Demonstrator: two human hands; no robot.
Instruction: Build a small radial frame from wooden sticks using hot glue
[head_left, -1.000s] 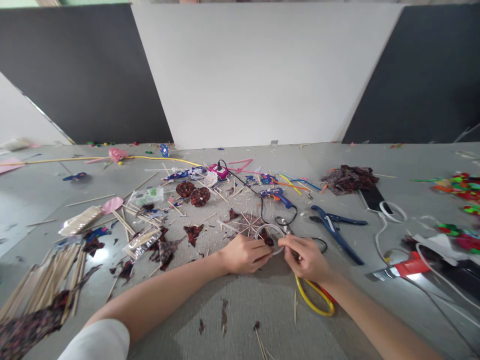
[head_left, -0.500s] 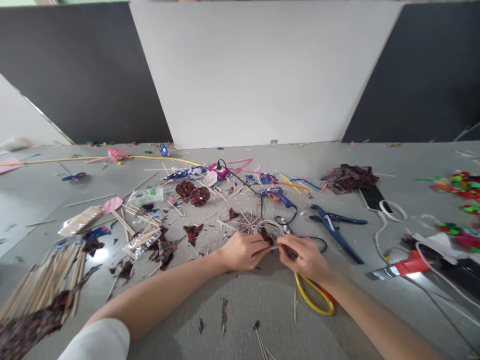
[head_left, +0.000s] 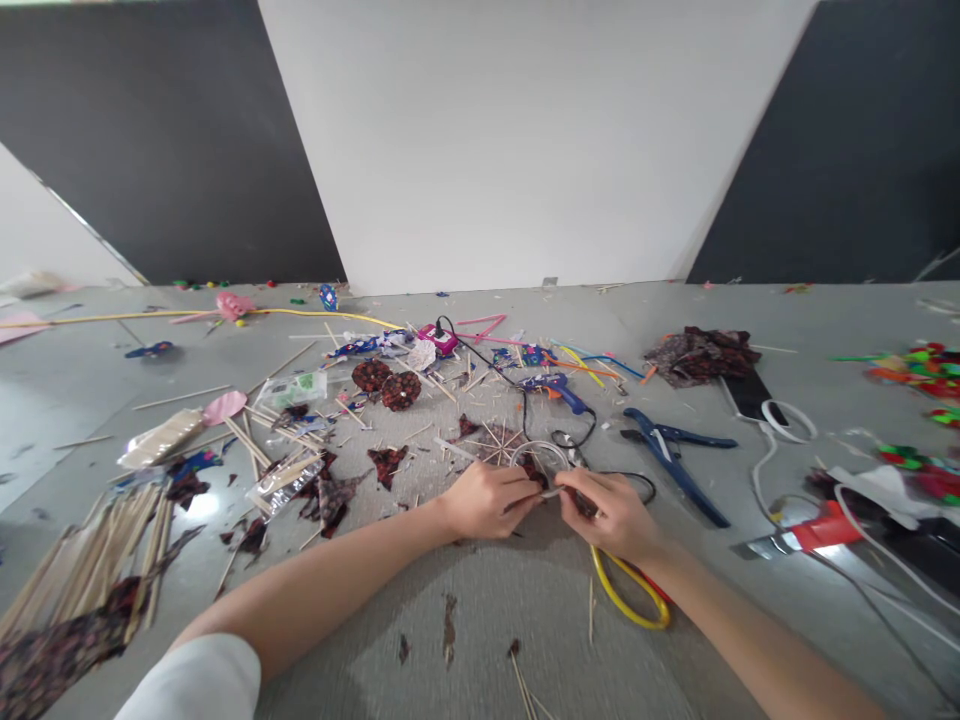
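Observation:
My left hand (head_left: 486, 500) and my right hand (head_left: 609, 514) meet at the middle of the grey mat, both with fingers pinched on a thin white hoop (head_left: 537, 455) that lies over crossed wooden sticks and dark red patterned fabric. The pinch points sit on the hoop's near edge, fingertips almost touching. A small dark scrap shows under my right fingers. A yellow loop (head_left: 626, 602) lies beneath my right wrist.
A blue glue gun (head_left: 556, 390) with a black cord lies just beyond the hoop. Blue-handled cutters (head_left: 671, 455) are to the right. A bundle of wooden sticks (head_left: 97, 560) is at the left, fabric scraps (head_left: 699, 354) at the back right, a phone (head_left: 748, 396) beside them.
My right hand's fingers have closed in slightly toward my left hand at the hoop's edge. The view has shifted a little; everything else on the mat stays where it was.

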